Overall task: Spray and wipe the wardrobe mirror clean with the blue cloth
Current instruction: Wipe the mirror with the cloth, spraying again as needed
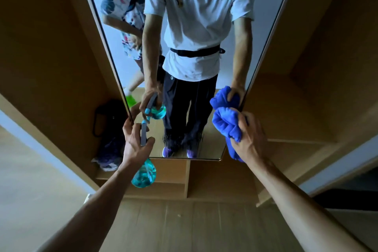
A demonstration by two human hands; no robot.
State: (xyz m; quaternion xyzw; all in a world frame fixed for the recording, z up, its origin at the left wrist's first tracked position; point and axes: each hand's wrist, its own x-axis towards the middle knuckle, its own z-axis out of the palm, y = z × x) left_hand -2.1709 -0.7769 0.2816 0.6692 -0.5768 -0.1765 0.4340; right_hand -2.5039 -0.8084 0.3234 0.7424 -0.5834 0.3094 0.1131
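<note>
A tall wardrobe mirror (216, 139) stands straight ahead, set in a light wooden wardrobe. My left hand (136, 142) grips a spray bottle (144, 174) with turquoise liquid and a grey trigger head. Its blue nozzle points at the lower left of the glass, close to it. My right hand (250, 139) holds a bunched blue cloth (224, 122) against the mirror's lower right edge. The glass reflects my body, both hands, the bottle and the cloth.
A second person in a patterned top shows in the reflection at upper left. An open wardrobe compartment on the left holds a dark bag (108, 116) and a crumpled purple item (109, 155). Wooden shelves (188, 178) sit below the mirror, above a wood floor (184, 227).
</note>
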